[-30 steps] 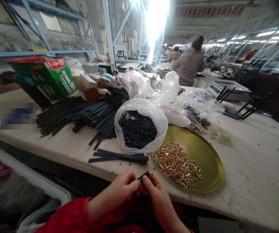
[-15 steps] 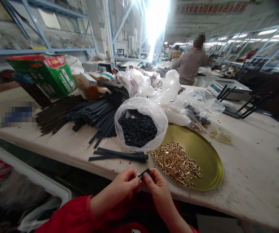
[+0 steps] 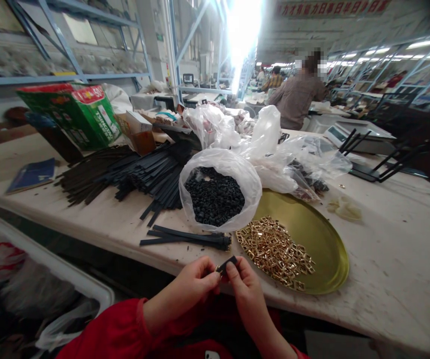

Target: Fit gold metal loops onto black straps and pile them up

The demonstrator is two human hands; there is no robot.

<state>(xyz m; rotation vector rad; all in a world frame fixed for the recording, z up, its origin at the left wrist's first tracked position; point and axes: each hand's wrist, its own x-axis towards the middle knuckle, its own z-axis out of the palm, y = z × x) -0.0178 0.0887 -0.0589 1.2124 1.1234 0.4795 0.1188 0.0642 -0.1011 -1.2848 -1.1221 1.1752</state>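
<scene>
At the table's near edge, my left hand pinches a small gold buckle, mostly covered by the fingers. Close beside it, my right hand grips the end of a black strap between thumb and fingers. Strap and buckle meet between the two hands; whether the strap runs through the buckle I cannot tell. A few black straps lie together just beyond. Behind them stands an open white plastic bag full of small black loops. On the round gold tray is a heap of gold buckles.
Dark strap bundles spread across the left of the table, near a blue booklet and a green-and-red box. Clear plastic bags crowd the back. A white bin sits lower left. Another person stands beyond.
The view has shifted slightly, so the scene sits a little further right. Both hands keep their hold on the strap and buckle, with the fingers slightly moved.
</scene>
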